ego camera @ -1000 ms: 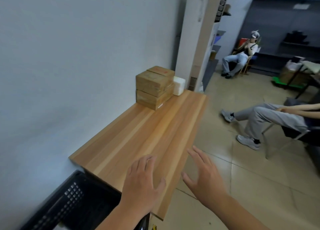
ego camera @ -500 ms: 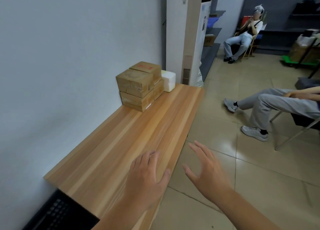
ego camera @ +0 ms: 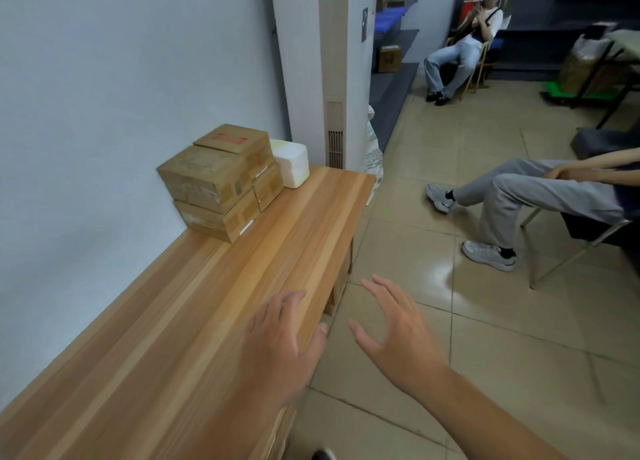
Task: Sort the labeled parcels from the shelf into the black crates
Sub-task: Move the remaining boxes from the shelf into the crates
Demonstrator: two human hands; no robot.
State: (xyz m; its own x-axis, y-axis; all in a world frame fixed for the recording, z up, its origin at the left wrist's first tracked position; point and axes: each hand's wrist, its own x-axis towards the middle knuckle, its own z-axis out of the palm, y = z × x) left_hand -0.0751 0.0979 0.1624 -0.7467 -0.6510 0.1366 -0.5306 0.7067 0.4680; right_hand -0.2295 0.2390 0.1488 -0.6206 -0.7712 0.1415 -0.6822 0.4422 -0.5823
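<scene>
Head view, looking forward and down along a wooden shelf (ego camera: 166, 338) that runs beside a pale wall (ego camera: 104, 96). The left hand (ego camera: 280, 342) lies palm-down over the shelf's near right edge, fingers extended and loosely together, thumb projecting past the edge, grasping nothing; whether the palm touches the wood or hangs just above it cannot be told from this angle. The right hand (ego camera: 398, 338) is beside the shelf, over the tiled floor (ego camera: 450, 407), palm down, fingers straight and spread, likewise empty. The cardboard parcels (ego camera: 218, 182) are stacked at the far end of the shelf, against the wall and well apart from both hands: a lower box (ego camera: 221, 219) carries an upper box (ego camera: 204, 174), and behind these stands a further box whose top bears a red label (ego camera: 230, 137). A white foam box (ego camera: 292, 163) sits just beside the stack, on its right. Beyond the shelf's far end stands a tall white cabinet unit (ego camera: 332, 61). To the right, a seated person in grey trousers (ego camera: 540, 196) stretches both legs across the floor; a second seated person (ego camera: 464, 51) occupies a chair in the background.
</scene>
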